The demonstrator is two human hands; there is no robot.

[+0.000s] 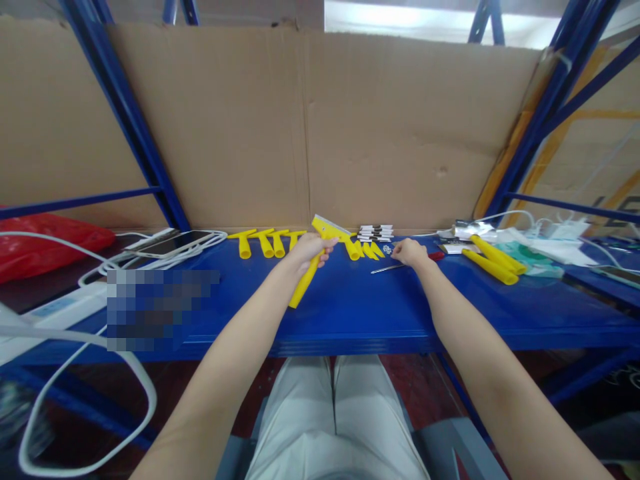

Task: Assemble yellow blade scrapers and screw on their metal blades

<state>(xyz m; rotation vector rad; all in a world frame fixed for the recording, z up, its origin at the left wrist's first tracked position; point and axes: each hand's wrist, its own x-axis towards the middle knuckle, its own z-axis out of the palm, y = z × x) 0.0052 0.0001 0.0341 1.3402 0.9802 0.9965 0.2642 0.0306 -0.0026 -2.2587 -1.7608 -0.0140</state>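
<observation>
My left hand point(311, 252) is wrapped round the handle of a yellow scraper point(303, 288), held tilted above the blue tabletop. A pale strip runs along the scraper's wide head, which points up and away. My right hand point(411, 253) has its fingertips pinched together beside a small pile of shiny metal bits point(387, 249), perhaps screws; what they grip is too small to make out. Under that hand lies a screwdriver point(387, 269), its red handle showing on the right. Just left of the pile are several small yellow wedge-shaped pieces point(369, 251).
Several yellow scraper handles point(269, 245) lie along the cardboard backing point(240, 133). Black-and-white packets point(375, 233) are stacked behind the pile. Two yellow tubes point(493, 265) and plastic bags point(537, 257) lie right. White cables point(145, 393) and a red bag point(50, 243) are left.
</observation>
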